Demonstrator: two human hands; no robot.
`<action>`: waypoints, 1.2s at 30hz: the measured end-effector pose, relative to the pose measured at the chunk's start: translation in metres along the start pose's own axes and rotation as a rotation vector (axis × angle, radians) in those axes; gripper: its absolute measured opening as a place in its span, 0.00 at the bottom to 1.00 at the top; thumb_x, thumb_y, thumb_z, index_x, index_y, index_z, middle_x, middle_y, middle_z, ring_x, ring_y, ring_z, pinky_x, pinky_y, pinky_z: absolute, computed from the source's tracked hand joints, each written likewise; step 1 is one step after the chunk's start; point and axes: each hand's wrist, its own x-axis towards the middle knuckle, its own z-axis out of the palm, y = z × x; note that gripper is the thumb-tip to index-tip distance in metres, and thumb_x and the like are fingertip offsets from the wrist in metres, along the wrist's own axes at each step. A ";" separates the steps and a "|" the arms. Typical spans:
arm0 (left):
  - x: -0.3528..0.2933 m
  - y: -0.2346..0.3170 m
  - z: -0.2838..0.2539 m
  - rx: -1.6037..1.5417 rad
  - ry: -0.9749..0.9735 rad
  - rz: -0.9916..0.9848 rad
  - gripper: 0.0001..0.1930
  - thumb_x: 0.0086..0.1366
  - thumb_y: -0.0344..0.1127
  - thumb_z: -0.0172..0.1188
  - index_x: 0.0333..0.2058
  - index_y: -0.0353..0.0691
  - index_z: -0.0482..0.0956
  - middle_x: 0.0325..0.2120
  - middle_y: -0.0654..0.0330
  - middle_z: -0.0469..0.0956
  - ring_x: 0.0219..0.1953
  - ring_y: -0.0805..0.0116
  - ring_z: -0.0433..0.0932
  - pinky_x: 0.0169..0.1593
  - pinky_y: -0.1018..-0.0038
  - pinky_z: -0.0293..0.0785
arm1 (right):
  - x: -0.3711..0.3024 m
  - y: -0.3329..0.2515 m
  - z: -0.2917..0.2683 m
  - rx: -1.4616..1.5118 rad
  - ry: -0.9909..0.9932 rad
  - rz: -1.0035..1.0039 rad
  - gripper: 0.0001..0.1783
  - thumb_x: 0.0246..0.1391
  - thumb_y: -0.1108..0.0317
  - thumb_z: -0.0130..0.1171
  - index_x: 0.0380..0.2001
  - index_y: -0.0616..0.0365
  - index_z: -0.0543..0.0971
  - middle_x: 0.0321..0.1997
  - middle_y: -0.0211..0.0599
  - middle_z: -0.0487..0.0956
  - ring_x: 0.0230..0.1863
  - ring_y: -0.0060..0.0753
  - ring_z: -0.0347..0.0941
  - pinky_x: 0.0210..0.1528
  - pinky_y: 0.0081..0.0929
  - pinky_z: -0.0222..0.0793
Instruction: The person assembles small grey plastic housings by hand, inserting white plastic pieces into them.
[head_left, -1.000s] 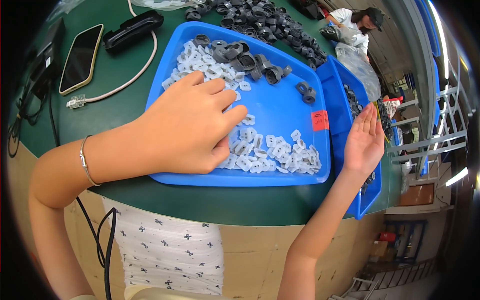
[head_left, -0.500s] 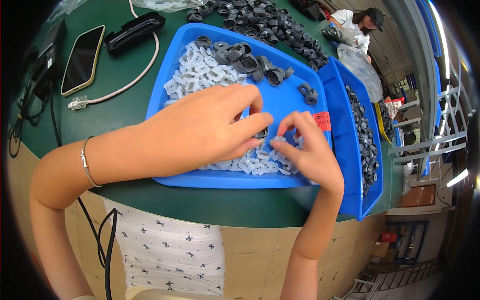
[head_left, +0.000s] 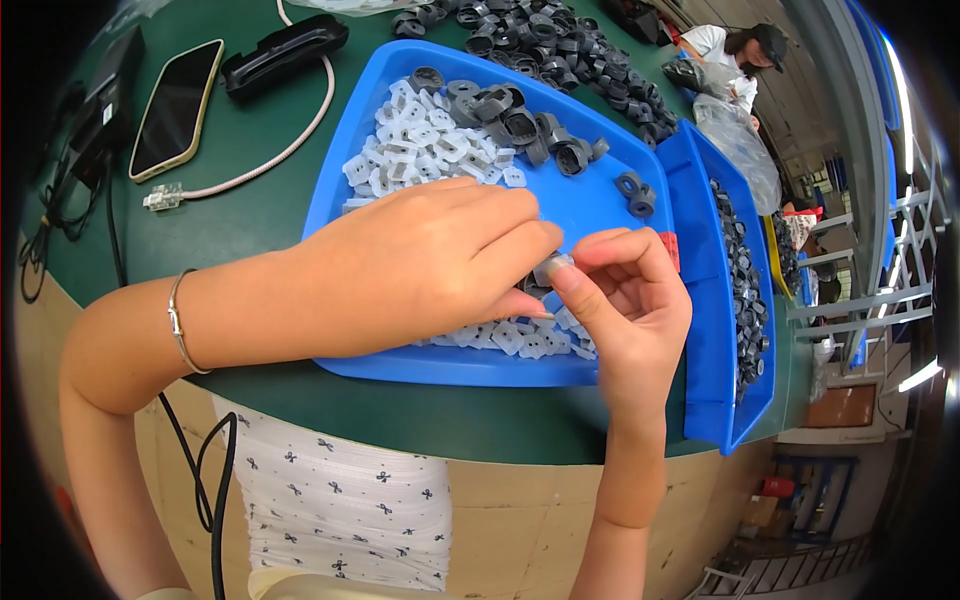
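Note:
Over the blue tray [head_left: 345,130], my two hands meet at the fingertips. Between the thumb and fingers of my right hand [head_left: 630,300] is a small translucent white plastic piece [head_left: 553,265]. My left hand [head_left: 440,255] is closed on a dark grey plastic ring [head_left: 537,287], mostly hidden by the fingers. The white piece is right at the ring; whether it sits inside cannot be made out. White pieces [head_left: 420,145] lie heaped at the tray's left, with more below my hands. Dark grey rings [head_left: 520,125] rest along its far side.
A blue bin [head_left: 705,300] of dark parts stands right of the tray. Loose dark rings [head_left: 570,50] are piled behind it. At left lie a phone [head_left: 178,110], a black case [head_left: 285,55] and a cable [head_left: 270,165]. Another person [head_left: 735,55] is at the far right.
My right hand has brought the white piece up from the heap to the ring at my left fingertips. The whole view has shifted slightly.

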 end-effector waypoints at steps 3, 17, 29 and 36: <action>0.000 0.000 -0.001 0.026 -0.003 0.022 0.22 0.48 0.40 0.67 0.40 0.35 0.73 0.30 0.56 0.73 0.30 0.59 0.73 0.34 0.69 0.72 | -0.003 0.001 0.004 0.034 0.028 -0.023 0.08 0.46 0.79 0.64 0.27 0.61 0.73 0.31 0.32 0.74 0.34 0.19 0.69 0.38 0.17 0.67; -0.003 0.000 -0.004 0.033 0.048 0.046 0.24 0.46 0.41 0.68 0.40 0.34 0.75 0.29 0.56 0.75 0.29 0.60 0.75 0.33 0.70 0.73 | 0.000 0.014 0.006 -0.387 0.062 -0.450 0.11 0.41 0.80 0.66 0.22 0.61 0.72 0.29 0.36 0.72 0.30 0.28 0.67 0.31 0.21 0.63; -0.003 -0.001 0.002 0.045 0.130 0.109 0.23 0.45 0.40 0.68 0.39 0.33 0.76 0.29 0.57 0.76 0.28 0.62 0.75 0.31 0.71 0.72 | -0.002 0.009 0.001 -0.427 0.000 -0.431 0.10 0.41 0.81 0.65 0.22 0.61 0.72 0.28 0.37 0.72 0.30 0.30 0.66 0.34 0.24 0.62; 0.000 -0.001 0.001 0.031 0.171 0.172 0.23 0.42 0.38 0.70 0.40 0.38 0.78 0.29 0.60 0.75 0.26 0.67 0.72 0.27 0.75 0.66 | 0.000 0.001 -0.003 0.225 -0.131 0.076 0.12 0.46 0.78 0.63 0.33 0.60 0.71 0.34 0.31 0.72 0.39 0.23 0.67 0.44 0.22 0.65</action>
